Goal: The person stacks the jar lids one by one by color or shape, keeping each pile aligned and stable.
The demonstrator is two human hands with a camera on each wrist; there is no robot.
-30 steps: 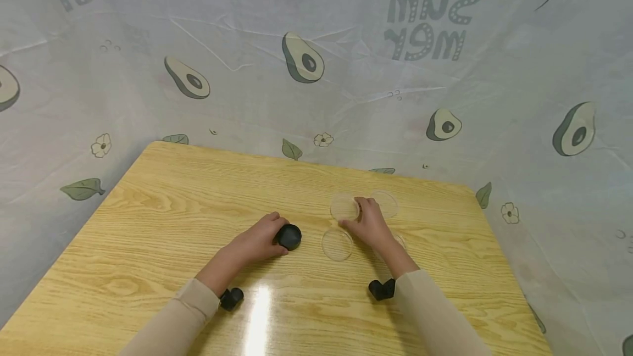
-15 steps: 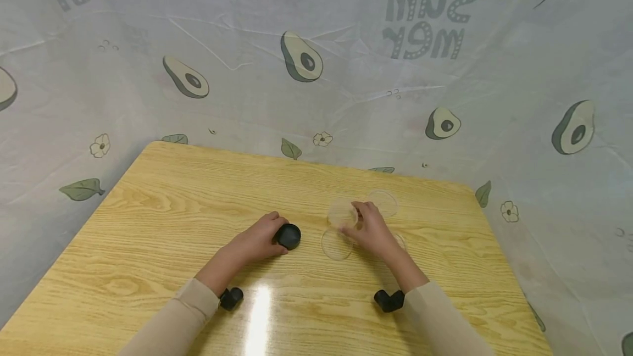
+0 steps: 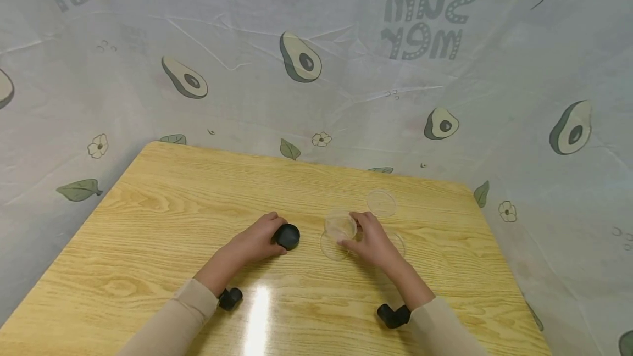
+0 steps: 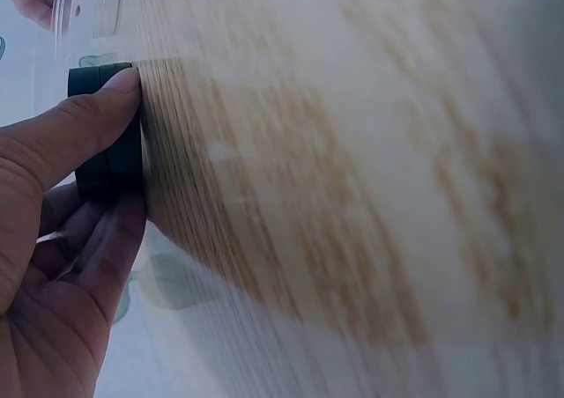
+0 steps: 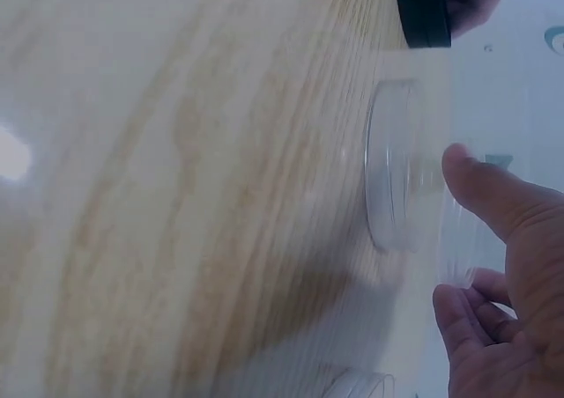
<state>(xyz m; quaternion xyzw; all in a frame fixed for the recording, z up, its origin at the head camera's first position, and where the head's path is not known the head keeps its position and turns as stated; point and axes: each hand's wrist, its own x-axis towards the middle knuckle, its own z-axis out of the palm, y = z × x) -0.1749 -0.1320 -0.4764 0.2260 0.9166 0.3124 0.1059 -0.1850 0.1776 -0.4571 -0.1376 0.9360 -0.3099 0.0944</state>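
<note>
My left hand grips a black, round, puck-like case by its edges, thumb and fingers on opposite sides. In the left wrist view a seam runs round the black case, which stands at the tabletop. With thumb and fingertips my right hand pinches a clear petri dish. That held dish is raised above a second petri dish lying on the table in the right wrist view. From the head, it overlaps the far part of that lower dish.
Another clear dish lies farther back on the wooden table. One more dish is partly hidden behind the right wrist. A patterned curtain hangs along the table's back edge. Black wrist cameras sit under both wrists.
My right hand has lifted the clear petri dish and drawn it nearer, from behind the near dish to above it. The left hand and the black case stay in place.
</note>
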